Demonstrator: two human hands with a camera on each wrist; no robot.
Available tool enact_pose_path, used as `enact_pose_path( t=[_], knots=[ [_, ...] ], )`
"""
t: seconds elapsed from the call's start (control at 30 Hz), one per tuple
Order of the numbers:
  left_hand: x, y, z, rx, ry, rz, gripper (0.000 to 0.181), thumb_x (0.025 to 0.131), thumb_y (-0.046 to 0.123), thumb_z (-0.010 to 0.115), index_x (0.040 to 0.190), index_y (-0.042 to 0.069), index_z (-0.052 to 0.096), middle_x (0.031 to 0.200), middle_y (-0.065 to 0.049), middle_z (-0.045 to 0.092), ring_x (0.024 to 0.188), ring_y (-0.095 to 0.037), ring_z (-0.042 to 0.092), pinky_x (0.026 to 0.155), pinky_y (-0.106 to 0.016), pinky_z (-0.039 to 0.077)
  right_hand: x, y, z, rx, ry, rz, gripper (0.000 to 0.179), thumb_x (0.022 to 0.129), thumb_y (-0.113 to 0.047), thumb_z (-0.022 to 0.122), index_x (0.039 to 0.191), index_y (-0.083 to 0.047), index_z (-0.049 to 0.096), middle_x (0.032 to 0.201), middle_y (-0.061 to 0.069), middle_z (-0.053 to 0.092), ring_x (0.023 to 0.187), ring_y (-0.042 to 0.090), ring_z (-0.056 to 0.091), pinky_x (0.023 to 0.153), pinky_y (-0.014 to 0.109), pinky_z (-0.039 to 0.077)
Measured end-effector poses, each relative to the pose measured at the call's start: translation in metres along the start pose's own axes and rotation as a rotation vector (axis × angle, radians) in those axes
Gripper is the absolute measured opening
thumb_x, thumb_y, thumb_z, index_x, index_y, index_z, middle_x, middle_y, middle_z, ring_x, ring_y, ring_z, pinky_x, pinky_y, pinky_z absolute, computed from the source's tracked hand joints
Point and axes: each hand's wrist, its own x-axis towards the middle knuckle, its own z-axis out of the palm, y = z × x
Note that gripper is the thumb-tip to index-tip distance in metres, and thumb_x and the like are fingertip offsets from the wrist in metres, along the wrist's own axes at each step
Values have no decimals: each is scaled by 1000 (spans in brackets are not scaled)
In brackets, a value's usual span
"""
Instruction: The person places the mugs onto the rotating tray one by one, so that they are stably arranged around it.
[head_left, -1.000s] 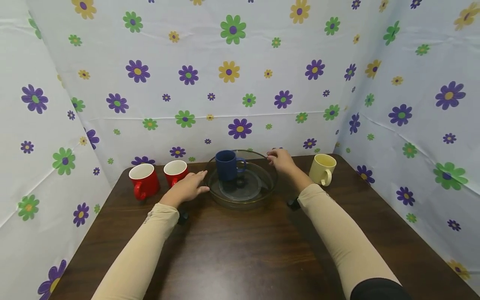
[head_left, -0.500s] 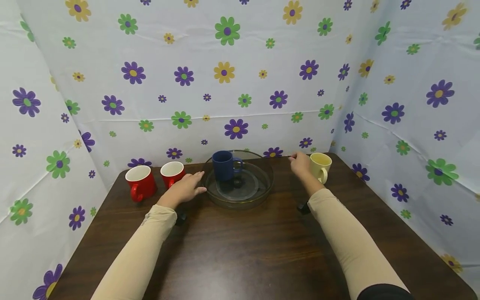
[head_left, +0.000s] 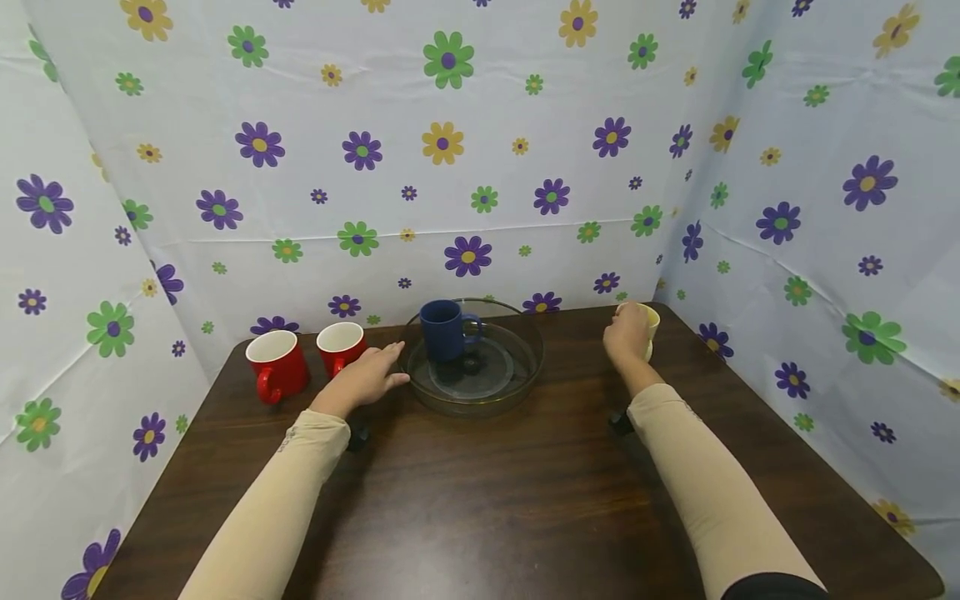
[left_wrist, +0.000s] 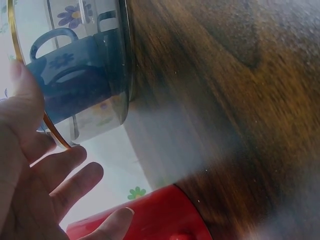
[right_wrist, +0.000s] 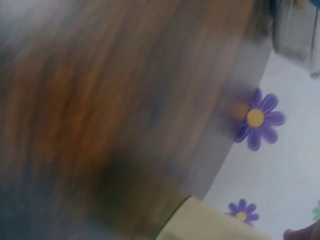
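Yellow mug point(head_left: 654, 323), frame right: right hand point(head_left: 628, 335) now partly hides it, grip unclear; left hand point(head_left: 362, 379), fingers extended, beside bowl point(head_left: 472, 408).

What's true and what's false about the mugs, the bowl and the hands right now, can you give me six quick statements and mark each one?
1. The blue mug is inside the glass bowl. True.
2. The right hand is at the yellow mug. True.
3. The yellow mug is in the glass bowl too. False: it is outside the glass bowl, on the table.
4. The left hand is beside the glass bowl, at its rim. True.
5. The blue mug is lying on its side. False: it stands upright.
6. Three mugs are red. False: there are two red mugs.
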Motion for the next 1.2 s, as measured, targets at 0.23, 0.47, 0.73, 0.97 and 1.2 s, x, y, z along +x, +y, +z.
enact_pose_path(
  t=[0.23, 0.47, 0.73, 0.97, 1.2],
  knots=[
    [-4, 1, -3, -8, -2, 3, 75, 101, 35, 62, 157, -3, 29, 160, -25, 32, 146, -47, 32, 116, -61, 30, 3, 13, -4, 33, 78, 58, 25, 92, 4, 58, 116, 11, 56, 121, 29, 51, 118, 47, 47, 105, 56, 40],
    [-5, 3, -5, 6, 6, 11, 73, 102, 33, 62, 156, -4, 30, 159, -27, 33, 145, -47, 34, 116, -60, 31, 6, 28, -8, 63, 70, 99, 32, 94, -2, 64, 121, 10, 54, 125, 29, 49, 120, 46, 45, 107, 56, 38],
    [-7, 5, -7, -11, 9, 5, 73, 101, 32, 62, 156, -4, 31, 159, -27, 33, 145, -47, 33, 115, -61, 32, 1, 36, -13, 102, 79, 119, 32, 93, -2, 63, 120, 12, 54, 124, 31, 50, 120, 48, 45, 107, 55, 37],
    [-4, -1, -2, -3, 22, 14, 74, 101, 33, 63, 156, -4, 30, 159, -26, 34, 144, -46, 35, 114, -61, 33, -2, 41, -16, 51, 49, 138, 28, 97, -6, 60, 117, 13, 54, 121, 33, 54, 118, 51, 49, 106, 59, 39],
    [-2, -2, 0, -17, 20, 0, 75, 100, 34, 63, 157, -2, 30, 160, -24, 33, 145, -45, 34, 115, -61, 33, -4, 45, -26, -87, -44, 167, 36, 102, -24, 59, 118, 9, 63, 123, 33, 61, 116, 50, 57, 92, 61, 51]
  ],
)
